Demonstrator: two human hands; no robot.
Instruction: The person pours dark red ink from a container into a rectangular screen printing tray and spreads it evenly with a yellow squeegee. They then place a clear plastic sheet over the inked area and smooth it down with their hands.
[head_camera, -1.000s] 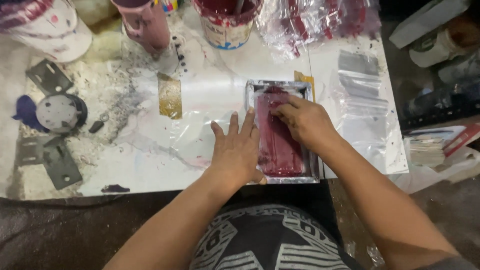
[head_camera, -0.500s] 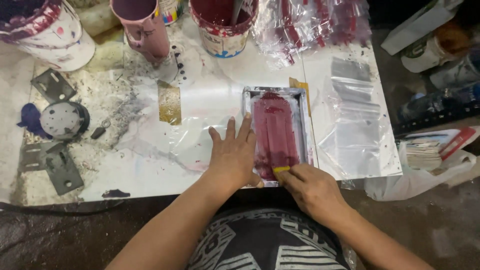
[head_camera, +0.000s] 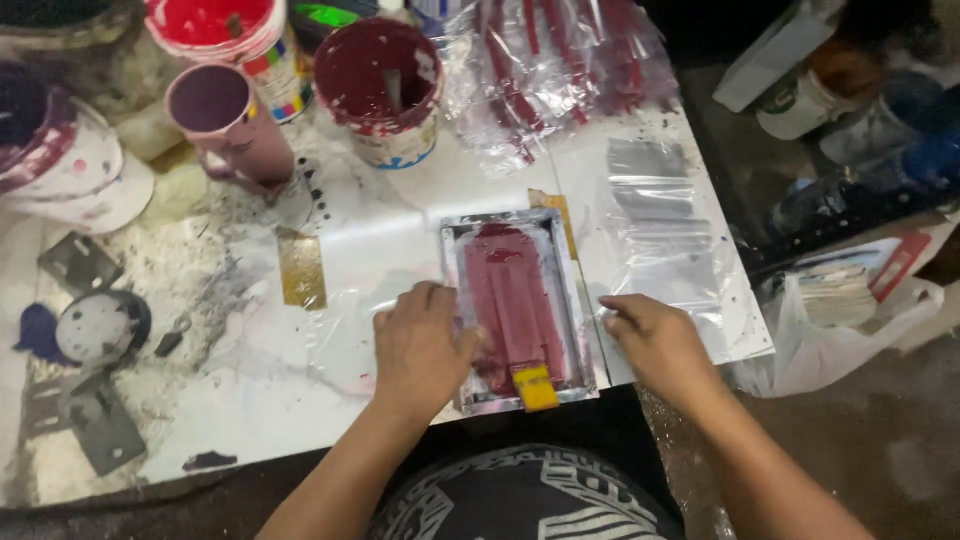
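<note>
Flat rectangular metal frame (head_camera: 517, 310) filled with dark red paste, lying on the white plastic-covered bench (head_camera: 380, 250) near its front edge, straight ahead of the body. Small yellow-handled scraper (head_camera: 537, 387) now resting at the near end of the red layer, apart from both hands; half a second ago gripped there by the right hand, a second ago pressed further up the paste. Reads as one pull down the frame just finished and the tool let go. Left hand (head_camera: 420, 350) still flat on the frame's left rim, fingers spread, pinning it, holding nothing. Right hand (head_camera: 660, 340) moved off to the right of the frame, loosely curled on the clear plastic sheet (head_camera: 660, 240), grip empty. Further back: dark-red-stained paint tub (head_camera: 385, 85), pink cup (head_camera: 225, 120), red-filled pot (head_camera: 225, 35), heap of clear bags with red strips (head_camera: 560, 70). Far left: grey metal plates (head_camera: 85, 340) amid white powder
</note>
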